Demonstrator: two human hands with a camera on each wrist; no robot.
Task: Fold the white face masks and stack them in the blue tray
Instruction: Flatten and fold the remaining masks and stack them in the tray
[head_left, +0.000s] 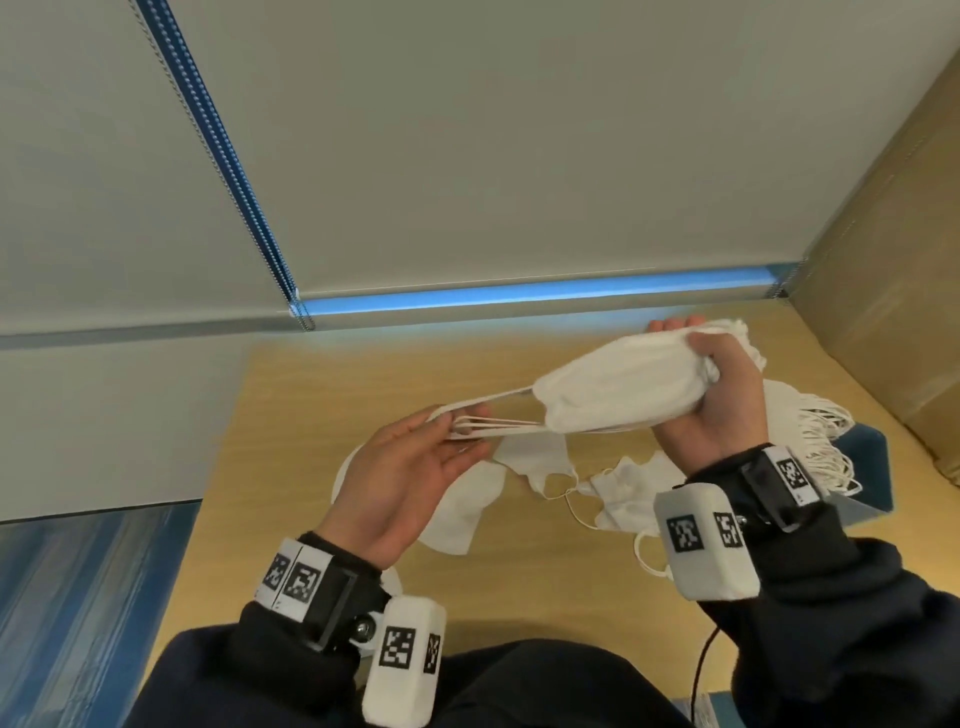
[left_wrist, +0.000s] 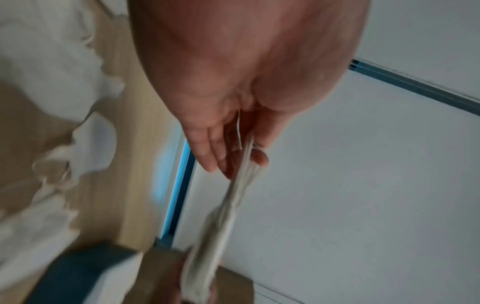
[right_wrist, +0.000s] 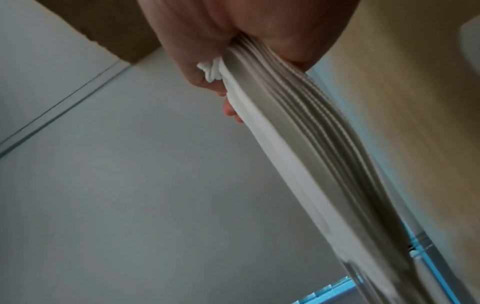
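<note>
Above the table my right hand (head_left: 693, 345) grips one end of a stack of folded white masks (head_left: 618, 384); the right wrist view shows my right hand (right_wrist: 213, 78) on the layered edges of the stack (right_wrist: 298, 133). My left hand (head_left: 457, 431) pinches the stack's stretched ear loops (head_left: 498, 423) between thumb and fingers, and the left wrist view shows the left hand (left_wrist: 233, 158) holding these ear loops (left_wrist: 246, 176). Three loose unfolded masks (head_left: 540, 457) (head_left: 628, 491) (head_left: 457, 514) lie on the table below. The blue tray (head_left: 870, 447) sits at the right, mostly hidden by my right wrist, with more masks (head_left: 784, 410) in it.
The wooden table (head_left: 363, 395) ends at a grey partition with a blue strip (head_left: 519, 299) behind. A cardboard box (head_left: 883, 260) stands at the far right. Ear loops (head_left: 826, 452) hang over the tray's edge. A black cable (head_left: 701, 665) runs at the near edge.
</note>
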